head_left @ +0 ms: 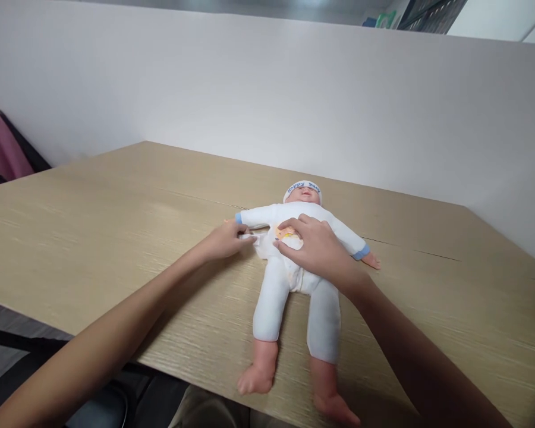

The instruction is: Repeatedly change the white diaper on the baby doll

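Note:
A baby doll (274,300) lies on its back on the wooden table, feet toward me. It wears a white suit with blue cuffs and a white cap with blue lettering. A white diaper (299,279) is around its hips over the suit, with an orange and yellow print at the front. My left hand (227,239) is closed at the doll's side, pinching the diaper's white side tab (252,239). Over the belly rests my right hand (312,244), thumb and fingers apart around the print. The palm hides part of the diaper's front.
The wooden table (116,202) stands against a white partition (249,89). A pink and black item (4,145) is beyond its left edge. Below the front edge, a dark chair (98,407) and my lap are partly visible.

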